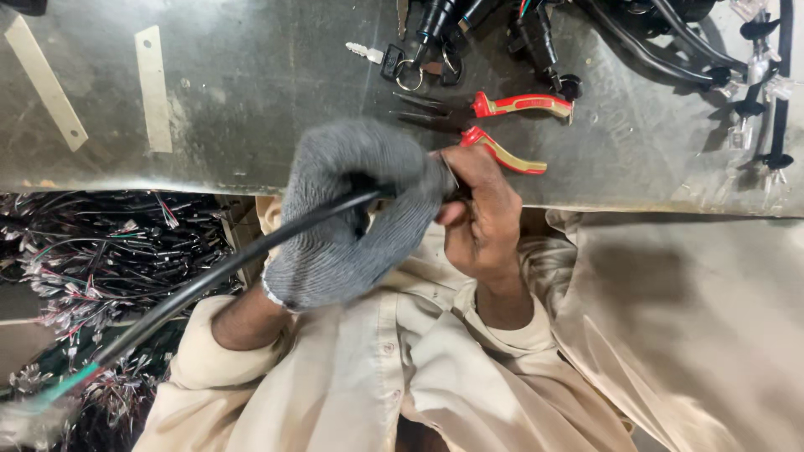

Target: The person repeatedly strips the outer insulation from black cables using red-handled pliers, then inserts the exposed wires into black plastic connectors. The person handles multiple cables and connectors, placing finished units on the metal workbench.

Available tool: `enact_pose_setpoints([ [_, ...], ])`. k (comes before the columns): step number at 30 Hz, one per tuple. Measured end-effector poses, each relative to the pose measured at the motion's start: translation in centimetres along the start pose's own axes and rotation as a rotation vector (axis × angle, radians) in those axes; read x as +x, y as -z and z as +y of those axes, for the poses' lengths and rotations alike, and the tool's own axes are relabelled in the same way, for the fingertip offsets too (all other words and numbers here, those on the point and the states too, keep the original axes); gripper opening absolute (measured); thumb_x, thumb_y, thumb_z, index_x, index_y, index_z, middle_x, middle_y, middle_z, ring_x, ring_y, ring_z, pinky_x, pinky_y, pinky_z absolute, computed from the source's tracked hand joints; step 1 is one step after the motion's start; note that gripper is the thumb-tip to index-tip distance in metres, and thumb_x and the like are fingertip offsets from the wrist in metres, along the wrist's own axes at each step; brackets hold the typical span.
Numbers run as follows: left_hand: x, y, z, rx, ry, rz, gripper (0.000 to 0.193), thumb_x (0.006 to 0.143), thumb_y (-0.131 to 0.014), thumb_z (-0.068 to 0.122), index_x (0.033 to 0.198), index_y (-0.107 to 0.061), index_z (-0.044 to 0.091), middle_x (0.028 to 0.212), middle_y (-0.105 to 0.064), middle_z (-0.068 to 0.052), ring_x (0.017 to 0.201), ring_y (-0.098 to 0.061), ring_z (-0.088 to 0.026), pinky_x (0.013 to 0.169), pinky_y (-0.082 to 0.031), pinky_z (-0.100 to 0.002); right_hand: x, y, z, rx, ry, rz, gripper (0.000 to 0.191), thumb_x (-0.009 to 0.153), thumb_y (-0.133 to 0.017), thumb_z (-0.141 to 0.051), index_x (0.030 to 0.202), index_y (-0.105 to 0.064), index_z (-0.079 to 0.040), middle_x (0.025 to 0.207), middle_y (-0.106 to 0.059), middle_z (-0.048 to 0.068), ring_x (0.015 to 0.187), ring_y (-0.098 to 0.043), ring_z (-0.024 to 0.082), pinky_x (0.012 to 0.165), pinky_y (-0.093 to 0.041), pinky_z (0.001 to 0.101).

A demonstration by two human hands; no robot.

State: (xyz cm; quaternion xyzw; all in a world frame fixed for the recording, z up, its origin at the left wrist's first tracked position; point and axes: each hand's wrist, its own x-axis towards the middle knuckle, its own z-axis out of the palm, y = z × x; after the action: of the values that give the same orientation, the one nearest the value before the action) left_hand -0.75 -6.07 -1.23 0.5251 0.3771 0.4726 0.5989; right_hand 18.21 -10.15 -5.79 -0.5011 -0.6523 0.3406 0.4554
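My left hand [352, 213] wears a grey knitted glove and is closed around a black sheathed cable [209, 280] that runs down to the lower left, where coloured wires poke out of its end. My bare right hand [481, 209] is closed next to the glove, pinching the cable's other end, which the fingers hide. Both hands are at the near edge of a metal worktable [251, 84]. Red-handled long-nose pliers [494, 125] lie open on the table just beyond my right hand.
A key on a ring [389, 60] and black connectors with cables [662, 46] lie at the table's far side. Two strips of tape [153, 88] are stuck on the left. A heap of wire harnesses [92, 259] lies below the table on the left.
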Motion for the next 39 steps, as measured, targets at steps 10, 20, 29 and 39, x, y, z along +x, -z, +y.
enact_pose_setpoints([
  [10, 0.8, 0.7, 1.4, 0.246, -0.028, -0.034, 0.067, 0.092, -0.088, 0.018, 0.145, -0.048, 0.004, 0.128, -0.065, -0.011, 0.113, -0.071, -0.017, 0.097, -0.061, -0.030, 0.3, 0.5, -0.3, -0.036, 0.105, 0.026, 0.030, 0.114, -0.058, -0.013, 0.141, -0.051, -0.001, 0.121, -0.066, 0.018, 0.105, -0.062, 0.029, 0.098, -0.051, 0.0373],
  [20, 1.2, 2.7, 2.3, 0.538, -0.019, -0.111, 0.069, 0.083, -0.093, 0.024, 0.138, -0.058, 0.003, 0.123, -0.071, -0.011, 0.103, -0.076, -0.018, 0.088, -0.063, -0.030, 0.2, -0.9, -1.4, -0.097, 0.090, 0.026, 0.037, 0.108, -0.059, -0.023, 0.130, -0.056, 0.007, 0.101, -0.063, 0.017, 0.078, -0.062, 0.028, 0.071, -0.051, 0.0340],
  [29, -1.2, 2.8, -2.1, 0.427, -0.046, -0.073, 0.036, 0.096, -0.077, 0.016, 0.128, -0.065, 0.004, 0.119, -0.073, -0.012, 0.099, -0.074, -0.019, 0.085, -0.062, -0.032, 0.3, -1.6, -1.7, 0.092, -0.196, -0.045, 0.041, 0.110, -0.051, -0.027, 0.134, -0.053, 0.007, 0.092, -0.062, 0.007, 0.076, -0.060, 0.015, 0.071, -0.050, 0.0299],
  [39, 0.2, 2.3, -2.2, 0.249, -0.165, -0.297, 0.051, 0.091, -0.072, 0.020, 0.138, -0.060, 0.004, 0.138, -0.064, -0.016, 0.132, -0.059, -0.033, 0.115, -0.047, -0.040, 0.7, -0.4, -2.4, 0.481, -0.432, -0.250, 0.034, 0.101, -0.052, -0.015, 0.128, -0.059, 0.005, 0.105, -0.065, 0.006, 0.092, -0.060, 0.009, 0.081, -0.053, 0.0253],
])
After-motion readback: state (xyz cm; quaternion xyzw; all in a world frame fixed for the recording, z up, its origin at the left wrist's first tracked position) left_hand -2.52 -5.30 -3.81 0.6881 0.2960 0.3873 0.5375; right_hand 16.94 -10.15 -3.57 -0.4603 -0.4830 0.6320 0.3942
